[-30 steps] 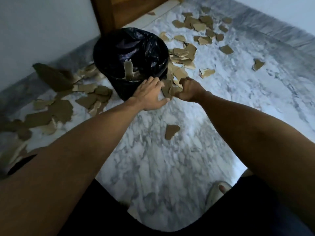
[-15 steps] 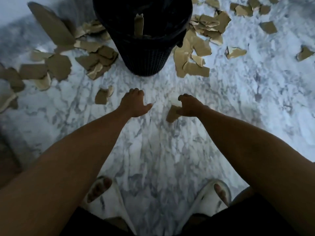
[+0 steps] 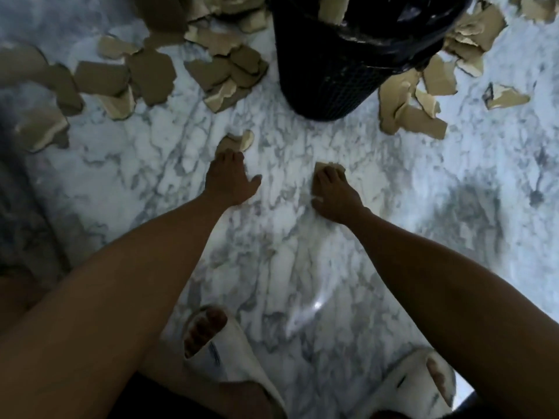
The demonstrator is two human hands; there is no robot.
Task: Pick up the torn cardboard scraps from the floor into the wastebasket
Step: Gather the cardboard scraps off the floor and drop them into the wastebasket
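The wastebasket (image 3: 348,71) at 12 o'clock is cut off by the top edge, its rim out of view. The right hand (image 3: 335,198) covers most of a scrap (image 3: 328,168). Motion blur softens the scrap pile (image 3: 145,74) at 10 o'clock.

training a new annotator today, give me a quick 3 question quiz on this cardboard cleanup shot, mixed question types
1. True or false: the right hand lies on a cardboard scrap on the marble floor.
2. Multiple choice: the small scrap near the left hand lies
A. inside the wastebasket
B. on the floor just beyond the fingertips
C. under a slipper
3. Fill in: the black wastebasket has a ____ side wall.

Key
1. True; fingers spread over the scrap, and whether they grip it cannot be told.
2. B
3. mesh
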